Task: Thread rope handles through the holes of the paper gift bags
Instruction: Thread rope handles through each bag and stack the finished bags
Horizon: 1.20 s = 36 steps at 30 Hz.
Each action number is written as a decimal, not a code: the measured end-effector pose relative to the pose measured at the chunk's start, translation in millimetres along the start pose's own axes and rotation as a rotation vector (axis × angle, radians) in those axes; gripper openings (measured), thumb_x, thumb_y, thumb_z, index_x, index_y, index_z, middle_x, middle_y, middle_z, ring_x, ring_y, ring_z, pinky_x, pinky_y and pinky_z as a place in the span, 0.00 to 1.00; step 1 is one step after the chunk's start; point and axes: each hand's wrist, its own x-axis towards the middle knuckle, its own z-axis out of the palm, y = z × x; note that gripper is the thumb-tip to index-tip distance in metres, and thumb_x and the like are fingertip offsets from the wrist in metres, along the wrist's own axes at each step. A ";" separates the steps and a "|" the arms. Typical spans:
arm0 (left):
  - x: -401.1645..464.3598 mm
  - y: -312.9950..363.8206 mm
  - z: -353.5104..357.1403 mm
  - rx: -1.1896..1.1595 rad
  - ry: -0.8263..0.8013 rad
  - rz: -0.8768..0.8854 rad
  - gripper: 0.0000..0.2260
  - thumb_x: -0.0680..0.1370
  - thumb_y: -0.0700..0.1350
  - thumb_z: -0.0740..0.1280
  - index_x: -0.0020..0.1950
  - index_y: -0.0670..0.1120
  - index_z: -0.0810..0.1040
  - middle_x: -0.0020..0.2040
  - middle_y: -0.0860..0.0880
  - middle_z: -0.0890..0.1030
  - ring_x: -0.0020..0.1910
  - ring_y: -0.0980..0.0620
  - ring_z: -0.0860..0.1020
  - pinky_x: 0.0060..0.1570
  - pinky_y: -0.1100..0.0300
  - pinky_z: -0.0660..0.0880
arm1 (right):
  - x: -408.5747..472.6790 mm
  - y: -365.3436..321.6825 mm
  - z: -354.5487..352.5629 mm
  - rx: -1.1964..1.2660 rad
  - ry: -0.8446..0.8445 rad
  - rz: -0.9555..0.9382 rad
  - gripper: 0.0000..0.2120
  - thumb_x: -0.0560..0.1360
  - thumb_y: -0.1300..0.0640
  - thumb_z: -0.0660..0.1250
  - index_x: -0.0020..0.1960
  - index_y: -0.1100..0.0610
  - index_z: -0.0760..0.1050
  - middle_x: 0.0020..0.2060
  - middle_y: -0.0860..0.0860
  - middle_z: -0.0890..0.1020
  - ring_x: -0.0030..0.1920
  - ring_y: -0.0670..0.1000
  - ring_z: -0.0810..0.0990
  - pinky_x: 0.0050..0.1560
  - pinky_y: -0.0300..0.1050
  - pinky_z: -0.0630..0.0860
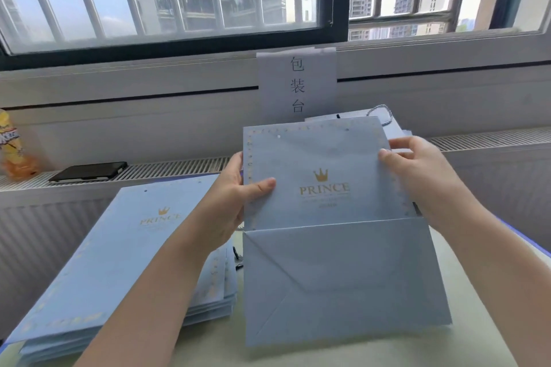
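Windowside table (208, 345): one flat bag (328, 188) in both hands' (229, 202) (417, 170) grip, one stack (119, 262) left.

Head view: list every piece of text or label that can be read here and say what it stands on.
"PRINCE", gold under a crown: on the held bag, gripped by the left hand and right hand.
"PRINCE", same print: on the top bag of the stack.
"包装台", written vertically: on the paper sign below the window.
Small lines under each PRINCE: too blurred to read.
Print on the yellow packet: too blurred to read.
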 end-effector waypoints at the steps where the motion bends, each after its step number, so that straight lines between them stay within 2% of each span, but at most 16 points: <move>1: 0.3 -0.3 0.2 0.029 -0.009 -0.029 0.25 0.68 0.41 0.71 0.64 0.50 0.69 0.57 0.47 0.82 0.53 0.46 0.82 0.50 0.50 0.80 | 0.8 1.4 -0.8 -0.011 0.037 -0.013 0.10 0.79 0.54 0.63 0.58 0.56 0.72 0.48 0.50 0.79 0.40 0.48 0.77 0.35 0.43 0.71; 4: 0.7 -2.5 1.9 0.154 0.040 -0.043 0.27 0.73 0.42 0.72 0.68 0.51 0.65 0.59 0.47 0.80 0.54 0.47 0.81 0.48 0.50 0.80 | 4.5 5.1 -1.3 -0.095 0.098 -0.078 0.09 0.78 0.54 0.64 0.54 0.59 0.74 0.44 0.51 0.78 0.40 0.47 0.76 0.38 0.42 0.71; 8: 3.1 -7.1 8.6 0.402 0.174 0.075 0.25 0.79 0.43 0.65 0.73 0.49 0.60 0.63 0.48 0.75 0.56 0.54 0.78 0.48 0.64 0.77 | 8.6 9.6 0.6 -0.184 0.062 -0.092 0.05 0.79 0.56 0.63 0.51 0.58 0.72 0.41 0.51 0.77 0.39 0.49 0.75 0.35 0.40 0.69; 11: 8.0 -14.8 4.2 0.759 0.325 0.132 0.28 0.79 0.46 0.64 0.76 0.46 0.57 0.69 0.46 0.66 0.68 0.50 0.67 0.65 0.58 0.66 | 10.4 13.2 3.4 -0.268 -0.014 -0.040 0.05 0.79 0.57 0.61 0.52 0.59 0.72 0.45 0.54 0.77 0.41 0.52 0.74 0.37 0.41 0.68; 13: 8.9 -17.4 1.8 0.873 0.356 0.184 0.25 0.79 0.46 0.64 0.74 0.44 0.61 0.70 0.44 0.66 0.70 0.48 0.64 0.69 0.54 0.61 | 9.8 13.8 4.7 -0.286 -0.093 0.003 0.05 0.79 0.57 0.61 0.52 0.59 0.72 0.46 0.56 0.78 0.42 0.54 0.74 0.41 0.45 0.70; 16: 8.3 -19.4 2.1 0.968 0.302 0.204 0.18 0.79 0.46 0.63 0.69 0.44 0.70 0.65 0.46 0.73 0.67 0.47 0.68 0.67 0.51 0.64 | 7.7 14.0 6.1 -0.271 -0.188 0.047 0.04 0.79 0.58 0.61 0.50 0.59 0.73 0.45 0.55 0.81 0.43 0.56 0.78 0.50 0.50 0.73; 18: 8.0 -20.5 4.2 1.076 0.289 0.222 0.16 0.79 0.46 0.64 0.66 0.43 0.74 0.61 0.45 0.76 0.64 0.45 0.70 0.64 0.51 0.66 | 6.2 12.9 7.3 -0.226 -0.199 0.034 0.04 0.79 0.58 0.62 0.48 0.58 0.74 0.42 0.53 0.82 0.38 0.54 0.78 0.45 0.48 0.74; 20: 7.0 -20.3 5.5 1.066 0.324 0.247 0.11 0.79 0.42 0.64 0.60 0.42 0.78 0.55 0.45 0.79 0.59 0.44 0.72 0.59 0.50 0.69 | 7.4 12.8 9.0 -0.167 -0.142 0.005 0.06 0.79 0.58 0.62 0.46 0.59 0.76 0.36 0.52 0.80 0.32 0.51 0.75 0.35 0.42 0.73; 22: 5.6 -18.1 4.8 0.958 0.395 0.265 0.07 0.79 0.39 0.62 0.52 0.43 0.79 0.47 0.48 0.80 0.52 0.45 0.75 0.51 0.52 0.72 | 10.9 16.8 8.0 -0.120 -0.084 0.011 0.09 0.80 0.61 0.59 0.46 0.61 0.76 0.34 0.53 0.78 0.29 0.49 0.73 0.28 0.36 0.73; 24: 5.2 -15.7 3.3 0.932 0.450 0.266 0.07 0.80 0.39 0.60 0.47 0.45 0.77 0.41 0.50 0.78 0.45 0.46 0.75 0.45 0.54 0.71 | 13.5 26.0 5.9 -0.228 -0.127 0.022 0.09 0.79 0.64 0.58 0.46 0.63 0.77 0.33 0.54 0.78 0.28 0.48 0.74 0.25 0.34 0.73; 26: 5.4 -15.6 2.0 0.969 0.462 0.260 0.07 0.80 0.40 0.60 0.44 0.46 0.76 0.38 0.51 0.77 0.43 0.46 0.74 0.42 0.55 0.69 | 13.5 35.7 5.1 -0.474 -0.300 0.008 0.09 0.77 0.65 0.61 0.43 0.61 0.78 0.32 0.52 0.79 0.26 0.46 0.74 0.27 0.34 0.71; 28: 5.5 -15.9 -0.4 1.009 0.469 0.245 0.07 0.79 0.41 0.60 0.44 0.46 0.77 0.38 0.51 0.77 0.43 0.46 0.74 0.42 0.55 0.69 | 11.2 41.4 10.4 -0.658 -0.474 -0.058 0.07 0.74 0.65 0.63 0.40 0.61 0.77 0.32 0.49 0.77 0.31 0.45 0.70 0.31 0.37 0.68; 30: 5.8 -15.0 -4.6 1.027 0.489 0.235 0.08 0.79 0.41 0.60 0.44 0.46 0.78 0.35 0.54 0.75 0.42 0.46 0.74 0.41 0.55 0.69 | 10.0 46.0 15.6 -0.713 -0.548 -0.123 0.04 0.73 0.63 0.63 0.43 0.60 0.77 0.35 0.48 0.78 0.37 0.45 0.68 0.35 0.40 0.67; 32: 5.7 -12.9 -7.7 1.016 0.521 0.236 0.08 0.78 0.41 0.60 0.43 0.47 0.78 0.33 0.56 0.73 0.40 0.47 0.73 0.41 0.57 0.67 | 8.6 48.0 18.0 -0.685 -0.626 -0.102 0.07 0.73 0.61 0.64 0.47 0.54 0.80 0.42 0.45 0.83 0.40 0.46 0.76 0.43 0.41 0.74; 34: 5.1 -10.8 -8.1 1.002 0.546 0.239 0.08 0.78 0.40 0.60 0.44 0.47 0.78 0.34 0.57 0.74 0.41 0.48 0.73 0.41 0.57 0.67 | 6.2 47.5 19.1 -0.663 -0.673 -0.045 0.06 0.73 0.57 0.65 0.45 0.50 0.80 0.43 0.44 0.83 0.45 0.49 0.81 0.51 0.45 0.77; 36: 4.5 -9.9 -7.2 1.022 0.567 0.227 0.09 0.79 0.41 0.60 0.44 0.48 0.78 0.35 0.57 0.74 0.43 0.47 0.74 0.41 0.57 0.66 | 3.2 44.9 20.2 -0.714 -0.686 -0.021 0.09 0.74 0.60 0.64 0.36 0.50 0.77 0.36 0.42 0.80 0.37 0.47 0.76 0.43 0.41 0.73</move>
